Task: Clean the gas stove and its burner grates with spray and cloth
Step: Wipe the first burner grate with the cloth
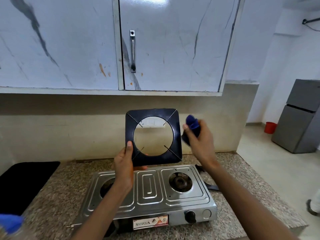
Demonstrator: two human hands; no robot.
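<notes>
A two-burner steel gas stove [150, 193] stands on the granite counter, both burners bare. My left hand [124, 163] grips the lower left corner of a black square burner grate [174, 144] and holds it upright above the stove. My right hand [199, 139] holds a bunched blue cloth [192, 123] just right of the grate's edge. A blurred bottle with a blue top [10, 224], possibly the spray bottle, shows at the bottom left corner.
A black mat [22, 184] lies on the counter [69, 179] left of the stove. A dark flat object [210, 185] lies right of the stove. Overhead cabinets [155, 49] hang close above. A grey fridge [301, 118] and red bucket [270, 127] stand at the far right.
</notes>
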